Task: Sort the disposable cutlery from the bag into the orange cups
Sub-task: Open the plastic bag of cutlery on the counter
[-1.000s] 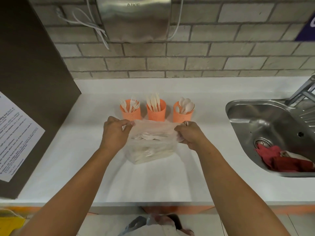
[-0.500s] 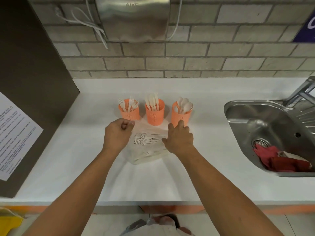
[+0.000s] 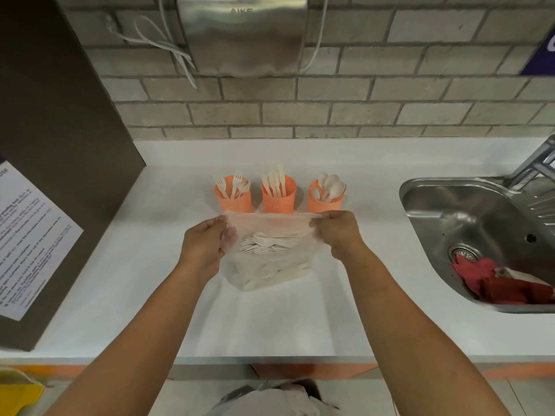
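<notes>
A clear plastic bag (image 3: 271,265) of white disposable cutlery stands on the white counter. My left hand (image 3: 205,246) grips the bag's left rim and my right hand (image 3: 338,232) grips its right rim, stretching the mouth wide. Forks (image 3: 264,244) lie in a bundle inside, near the top. Behind the bag stand three orange mesh cups in a row: the left cup (image 3: 233,199) holds forks, the middle cup (image 3: 278,197) holds knives, the right cup (image 3: 326,196) holds spoons.
A steel sink (image 3: 468,217) with a red cloth (image 3: 492,280) lies to the right, its tap at the far right edge. A brown panel (image 3: 60,145) with a paper notice walls off the left. A steel hand dryer (image 3: 243,34) hangs on the brick wall.
My right hand, which lay on the bag near the spoon cup half a second ago, has gone back to the right rim. Both hands now pull the bag's mouth apart and slightly up.
</notes>
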`<control>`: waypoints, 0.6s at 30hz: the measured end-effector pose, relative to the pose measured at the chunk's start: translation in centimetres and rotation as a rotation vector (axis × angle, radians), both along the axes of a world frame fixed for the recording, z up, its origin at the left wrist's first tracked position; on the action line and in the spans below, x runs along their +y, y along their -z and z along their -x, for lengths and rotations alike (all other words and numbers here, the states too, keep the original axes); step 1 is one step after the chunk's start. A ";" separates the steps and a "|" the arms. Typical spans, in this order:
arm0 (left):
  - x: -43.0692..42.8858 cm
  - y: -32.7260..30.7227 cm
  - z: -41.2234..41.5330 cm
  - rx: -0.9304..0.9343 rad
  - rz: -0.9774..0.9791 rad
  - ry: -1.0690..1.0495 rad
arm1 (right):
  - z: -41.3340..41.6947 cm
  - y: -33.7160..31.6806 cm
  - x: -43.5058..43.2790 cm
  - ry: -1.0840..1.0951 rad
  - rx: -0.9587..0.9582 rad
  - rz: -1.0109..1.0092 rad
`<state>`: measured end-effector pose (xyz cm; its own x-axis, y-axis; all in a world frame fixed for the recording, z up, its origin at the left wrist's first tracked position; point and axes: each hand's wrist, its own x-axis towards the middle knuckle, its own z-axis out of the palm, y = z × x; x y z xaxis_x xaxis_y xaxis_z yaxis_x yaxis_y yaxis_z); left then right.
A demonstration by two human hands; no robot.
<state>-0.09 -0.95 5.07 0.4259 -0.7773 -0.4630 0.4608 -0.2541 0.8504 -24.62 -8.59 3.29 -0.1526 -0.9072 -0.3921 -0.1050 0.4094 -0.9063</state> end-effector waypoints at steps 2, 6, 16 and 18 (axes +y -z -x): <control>-0.3 0.0 0.0 0.177 -0.014 0.001 | 0.3 -0.2 -0.1 0.005 -0.243 -0.087; -0.6 0.2 -0.3 0.500 -0.049 0.022 | 0.4 0.2 -0.1 0.032 -0.563 -0.219; -1.1 2.6 -2.6 0.629 -0.099 0.314 | 1.9 1.6 1.2 0.185 -0.921 -0.375; -1.2 3.0 -2.6 0.667 -0.086 0.312 | 1.9 1.9 1.3 0.221 -0.897 -0.396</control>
